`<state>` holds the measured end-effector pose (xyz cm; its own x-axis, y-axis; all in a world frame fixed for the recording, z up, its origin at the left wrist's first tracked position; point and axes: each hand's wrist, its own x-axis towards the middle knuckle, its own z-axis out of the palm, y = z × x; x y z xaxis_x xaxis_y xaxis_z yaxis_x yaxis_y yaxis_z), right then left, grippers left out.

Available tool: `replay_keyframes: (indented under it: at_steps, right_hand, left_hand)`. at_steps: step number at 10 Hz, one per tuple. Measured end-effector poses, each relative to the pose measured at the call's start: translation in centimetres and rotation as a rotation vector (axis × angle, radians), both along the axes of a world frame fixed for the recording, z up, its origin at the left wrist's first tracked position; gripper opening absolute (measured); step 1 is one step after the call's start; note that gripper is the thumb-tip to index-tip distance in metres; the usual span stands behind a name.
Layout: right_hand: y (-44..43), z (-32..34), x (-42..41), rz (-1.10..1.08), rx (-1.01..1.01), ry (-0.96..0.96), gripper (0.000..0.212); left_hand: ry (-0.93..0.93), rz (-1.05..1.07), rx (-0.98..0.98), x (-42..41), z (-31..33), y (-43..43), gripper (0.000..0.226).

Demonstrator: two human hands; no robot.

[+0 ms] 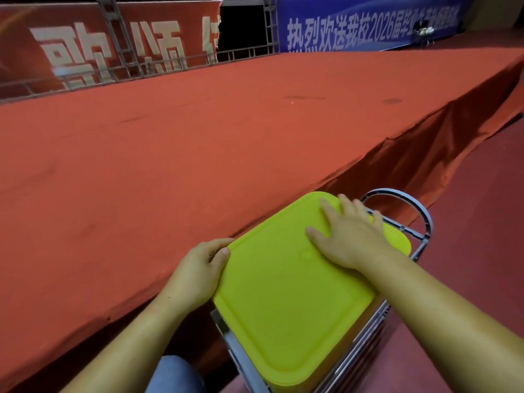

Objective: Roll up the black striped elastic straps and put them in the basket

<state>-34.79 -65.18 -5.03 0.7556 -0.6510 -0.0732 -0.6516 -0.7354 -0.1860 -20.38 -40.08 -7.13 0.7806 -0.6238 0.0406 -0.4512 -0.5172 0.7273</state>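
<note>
The left hand (198,275) gripped the yellow lid (283,313) by its left edge, thumb on top; the right hand (351,236) lay flat on it, fingers spread. The red stage (170,165) edge ran just beside it on the left, with open floor (482,222) on the right. Where the straps lay could not be told.

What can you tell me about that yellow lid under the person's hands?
The yellow lid is a rounded square of smooth, matte-looking plastic, bright yellow-green, with a shallow groove running just inside its edge. It lies roughly flat on a metal frame, beside a red carpeted stage; what it covers is hidden. The left hand grips its left corner, thumb on top, and the right hand rests flat on its far side with fingers spread.
</note>
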Motion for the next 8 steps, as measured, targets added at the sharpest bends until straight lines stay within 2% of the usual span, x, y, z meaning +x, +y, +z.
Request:
replay_keyframes:
  at_steps: [1, 3, 4, 6, 7, 8]
  right_hand:
    - [2.0, 0.0, 2.9, 0.160, 0.026, -0.034, 0.083]
    - [1.7, -1.5, 5.4, 0.147, 0.047, -0.004, 0.085]
    - [1.9, -2.3, 5.2, 0.143, 0.003, -0.021, 0.086]
    - [2.5, -2.2, 4.8, 0.128, 0.007, -0.023, 0.084]
    - [2.9, -2.2, 5.6, 0.114, -0.029, -0.026, 0.085]
    - [3.6, -1.5, 5.7, 0.066, 0.010, -0.030, 0.085]
  left_hand:
    - [-0.061, -0.036, 0.083, 0.0, 0.4, -0.3, 0.031]
    - [-0.203, -0.082, 0.267, -0.4, -0.1, -2.0, 0.052]
    - [-0.295, -0.033, 0.318, -1.4, -1.0, -2.3, 0.058]
    - [-0.342, -0.013, 0.298, -2.1, -1.1, -2.0, 0.059]
    - [-0.306, -0.001, 0.188, -1.1, -0.8, -1.3, 0.054]
    - [-0.100, -0.033, 0.016, -0.4, -0.2, 0.2, 0.040]
